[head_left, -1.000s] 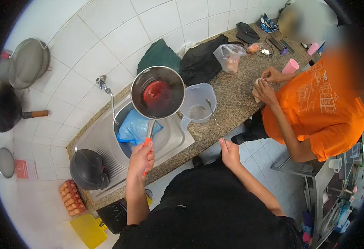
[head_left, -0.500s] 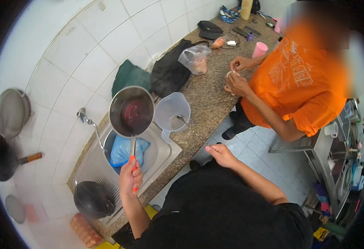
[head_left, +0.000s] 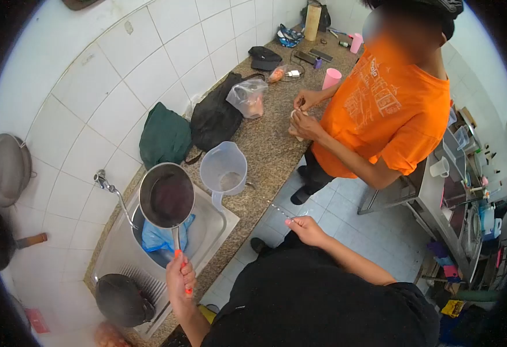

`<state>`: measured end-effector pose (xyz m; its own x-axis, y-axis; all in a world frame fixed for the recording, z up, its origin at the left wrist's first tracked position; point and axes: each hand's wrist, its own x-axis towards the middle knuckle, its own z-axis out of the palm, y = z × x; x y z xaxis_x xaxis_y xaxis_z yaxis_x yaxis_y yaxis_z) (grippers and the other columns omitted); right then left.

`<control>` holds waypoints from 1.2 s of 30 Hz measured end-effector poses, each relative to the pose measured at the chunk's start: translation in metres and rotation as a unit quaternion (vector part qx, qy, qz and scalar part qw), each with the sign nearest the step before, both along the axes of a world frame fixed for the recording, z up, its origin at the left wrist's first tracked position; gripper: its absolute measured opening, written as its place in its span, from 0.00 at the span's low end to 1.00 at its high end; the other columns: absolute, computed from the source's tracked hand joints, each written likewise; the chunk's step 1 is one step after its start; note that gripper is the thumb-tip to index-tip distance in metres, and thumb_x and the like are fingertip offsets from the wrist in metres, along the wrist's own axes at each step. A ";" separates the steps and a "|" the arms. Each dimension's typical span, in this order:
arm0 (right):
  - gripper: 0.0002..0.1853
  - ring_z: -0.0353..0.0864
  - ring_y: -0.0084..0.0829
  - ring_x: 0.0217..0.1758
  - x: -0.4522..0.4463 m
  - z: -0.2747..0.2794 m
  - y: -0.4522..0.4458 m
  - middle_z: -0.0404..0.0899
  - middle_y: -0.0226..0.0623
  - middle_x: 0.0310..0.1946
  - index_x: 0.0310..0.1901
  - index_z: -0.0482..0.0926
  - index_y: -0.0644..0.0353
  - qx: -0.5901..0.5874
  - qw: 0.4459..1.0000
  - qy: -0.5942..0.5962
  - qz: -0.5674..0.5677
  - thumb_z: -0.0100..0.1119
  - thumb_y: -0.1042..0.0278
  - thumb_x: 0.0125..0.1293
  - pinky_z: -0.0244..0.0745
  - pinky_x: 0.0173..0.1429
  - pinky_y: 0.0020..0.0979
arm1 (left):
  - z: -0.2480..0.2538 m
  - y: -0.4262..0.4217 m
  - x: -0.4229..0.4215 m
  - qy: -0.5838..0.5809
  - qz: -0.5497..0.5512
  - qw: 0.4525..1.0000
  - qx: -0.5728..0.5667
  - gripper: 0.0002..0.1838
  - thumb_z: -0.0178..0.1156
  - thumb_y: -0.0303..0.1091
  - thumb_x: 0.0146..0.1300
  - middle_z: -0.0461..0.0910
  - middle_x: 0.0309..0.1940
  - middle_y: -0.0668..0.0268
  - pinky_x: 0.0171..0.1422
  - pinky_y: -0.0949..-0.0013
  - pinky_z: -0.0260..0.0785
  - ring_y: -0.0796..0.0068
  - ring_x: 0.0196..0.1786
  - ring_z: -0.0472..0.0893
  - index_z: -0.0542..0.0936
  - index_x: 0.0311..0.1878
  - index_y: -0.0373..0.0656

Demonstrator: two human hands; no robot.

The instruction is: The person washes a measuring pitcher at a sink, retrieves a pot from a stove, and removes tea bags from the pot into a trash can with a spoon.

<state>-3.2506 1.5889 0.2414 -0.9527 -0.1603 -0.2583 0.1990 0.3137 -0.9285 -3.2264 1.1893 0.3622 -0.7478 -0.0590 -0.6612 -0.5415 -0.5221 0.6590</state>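
Note:
My left hand (head_left: 180, 279) is closed round the orange handle of a saucepan (head_left: 166, 195), which is over the sink and holds a dark red liquid. In my right hand (head_left: 308, 231) is a thin metal spoon (head_left: 281, 210), pinched by its handle and pointing up and left toward the counter edge. A translucent measuring jug (head_left: 223, 169) stands on the counter just right of the saucepan, with a little something at its bottom. Under the saucepan, a blue plastic bag (head_left: 160, 236) lies in the sink basin.
A person in an orange shirt (head_left: 384, 110) stands at the right, both hands on a small pale item. The granite counter (head_left: 265, 151) bears a green cloth (head_left: 164, 136), a black bag (head_left: 217, 113), a clear bag (head_left: 249, 98) and a pink cup (head_left: 331, 77). A black pot (head_left: 121, 301) sits on the drainboard.
The view has turned, so the counter items appear further left and lower. The spoon now points away from the jug, and the saucepan is still held over the sink.

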 end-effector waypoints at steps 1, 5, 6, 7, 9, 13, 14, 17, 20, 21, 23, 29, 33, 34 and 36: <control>0.27 0.52 0.15 0.24 0.005 -0.001 0.000 0.53 0.18 0.18 0.20 0.61 0.57 0.006 1.000 0.004 0.011 0.52 0.54 0.78 0.53 0.26 0.29 | -0.001 0.001 0.008 0.006 0.000 1.000 0.003 0.14 0.54 0.44 0.75 0.62 0.15 0.77 0.09 0.81 0.46 0.89 0.10 0.56 0.71 0.34 0.48; 0.28 0.51 0.17 0.24 0.018 0.001 0.008 0.52 0.22 0.17 0.21 0.61 0.60 0.025 0.999 0.012 0.042 0.52 0.53 0.78 0.54 0.26 0.32 | -0.010 0.006 0.040 0.007 0.020 1.000 0.018 0.14 0.54 0.44 0.75 0.61 0.15 0.77 0.09 0.81 0.46 0.88 0.09 0.55 0.71 0.34 0.47; 0.28 0.52 0.18 0.23 0.020 -0.008 0.014 0.52 0.24 0.17 0.21 0.61 0.61 0.029 0.998 0.023 0.053 0.52 0.52 0.78 0.54 0.26 0.33 | -0.013 0.008 0.049 0.009 0.028 0.999 0.025 0.14 0.54 0.44 0.75 0.61 0.15 0.77 0.09 0.81 0.46 0.88 0.09 0.55 0.71 0.34 0.47; 0.28 0.54 0.20 0.22 0.025 -0.013 0.019 0.54 0.27 0.16 0.21 0.63 0.62 0.037 0.997 0.016 0.059 0.52 0.51 0.78 0.56 0.26 0.34 | -0.015 0.010 0.060 0.009 0.035 0.999 0.031 0.14 0.54 0.44 0.75 0.61 0.15 0.77 0.09 0.81 0.46 0.88 0.09 0.55 0.71 0.34 0.47; 0.29 0.58 0.23 0.21 0.029 -0.010 0.030 0.59 0.32 0.15 0.22 0.67 0.63 0.054 0.996 0.008 0.065 0.51 0.48 0.77 0.60 0.27 0.36 | -0.016 0.015 0.076 0.003 0.045 0.998 0.034 0.14 0.54 0.44 0.75 0.61 0.15 0.77 0.08 0.80 0.46 0.88 0.09 0.55 0.71 0.34 0.47; 0.30 0.61 0.28 0.22 0.049 -0.017 0.054 0.63 0.37 0.15 0.22 0.69 0.64 0.061 0.997 0.016 0.040 0.51 0.46 0.76 0.63 0.29 0.38 | -0.005 0.023 0.108 -0.009 0.054 0.995 0.084 0.15 0.53 0.44 0.76 0.62 0.16 0.77 0.08 0.80 0.46 0.88 0.09 0.55 0.71 0.34 0.47; 0.30 0.64 0.32 0.22 0.055 -0.028 0.064 0.66 0.40 0.16 0.23 0.71 0.64 0.082 0.996 0.021 0.042 0.50 0.45 0.76 0.65 0.31 0.39 | -0.010 0.017 0.116 -0.020 0.044 0.995 0.087 0.15 0.53 0.45 0.76 0.61 0.15 0.78 0.08 0.80 0.46 0.88 0.09 0.55 0.72 0.34 0.47; 0.30 0.72 0.41 0.24 0.090 -0.080 0.104 0.72 0.50 0.18 0.24 0.75 0.66 0.146 0.988 0.037 0.014 0.51 0.45 0.75 0.69 0.34 0.44 | 0.000 0.027 0.138 -0.046 0.047 0.994 0.086 0.14 0.53 0.45 0.75 0.61 0.14 0.79 0.08 0.80 0.47 0.88 0.09 0.55 0.72 0.34 0.48; 0.32 0.80 0.58 0.36 0.153 -0.198 0.174 0.81 0.57 0.30 0.28 0.82 0.66 0.312 0.949 -0.019 0.029 0.45 0.43 0.75 0.74 0.43 0.53 | 0.001 0.037 0.157 -0.047 0.063 0.993 0.090 0.15 0.52 0.45 0.76 0.61 0.14 0.79 0.08 0.80 0.48 0.88 0.09 0.55 0.72 0.34 0.47; 0.33 0.82 0.59 0.41 0.181 -0.256 0.206 0.83 0.55 0.34 0.29 0.83 0.65 0.389 0.916 -0.005 0.100 0.41 0.42 0.75 0.75 0.47 0.54 | -0.003 0.036 0.165 -0.052 0.061 0.992 0.098 0.15 0.53 0.45 0.76 0.61 0.14 0.79 0.08 0.80 0.48 0.88 0.09 0.55 0.72 0.34 0.47; 0.28 0.84 0.52 0.46 0.249 -0.363 0.262 0.85 0.54 0.39 0.41 0.85 0.63 0.441 0.885 -0.082 0.122 0.46 0.44 0.73 0.77 0.52 0.50 | -0.017 0.033 0.176 -0.057 0.056 0.990 0.119 0.15 0.53 0.45 0.76 0.61 0.14 0.79 0.08 0.79 0.48 0.88 0.09 0.56 0.73 0.33 0.48; 0.29 0.86 0.47 0.27 0.389 -0.429 0.305 0.84 0.53 0.28 0.38 0.81 0.77 0.357 0.848 -0.350 -0.173 0.57 0.47 0.70 0.81 0.32 0.46 | -0.036 0.046 0.205 -0.083 0.076 0.989 0.094 0.14 0.54 0.43 0.75 0.61 0.14 0.80 0.09 0.79 0.47 0.88 0.10 0.55 0.72 0.33 0.49; 0.29 0.85 0.48 0.26 0.395 -0.413 0.259 0.84 0.54 0.30 0.37 0.80 0.78 0.190 0.847 -0.407 -0.284 0.56 0.48 0.71 0.81 0.29 0.46 | -0.035 0.050 0.214 -0.078 0.072 0.993 0.043 0.14 0.54 0.44 0.74 0.62 0.14 0.79 0.09 0.79 0.48 0.87 0.10 0.56 0.73 0.32 0.50; 0.29 0.86 0.49 0.27 0.385 -0.402 0.250 0.84 0.55 0.30 0.36 0.80 0.78 0.145 0.852 -0.402 -0.301 0.56 0.48 0.71 0.81 0.29 0.46 | -0.035 0.049 0.216 -0.080 0.080 0.993 0.040 0.13 0.54 0.42 0.75 0.61 0.14 0.79 0.09 0.79 0.48 0.87 0.10 0.55 0.72 0.33 0.49; 0.28 0.85 0.49 0.27 0.377 -0.425 0.231 0.84 0.56 0.31 0.37 0.80 0.77 0.156 0.875 -0.365 -0.276 0.56 0.49 0.71 0.81 0.28 0.46 | -0.036 0.047 0.221 -0.088 0.093 0.990 0.062 0.12 0.55 0.41 0.74 0.60 0.15 0.79 0.10 0.80 0.47 0.87 0.11 0.55 0.72 0.34 0.48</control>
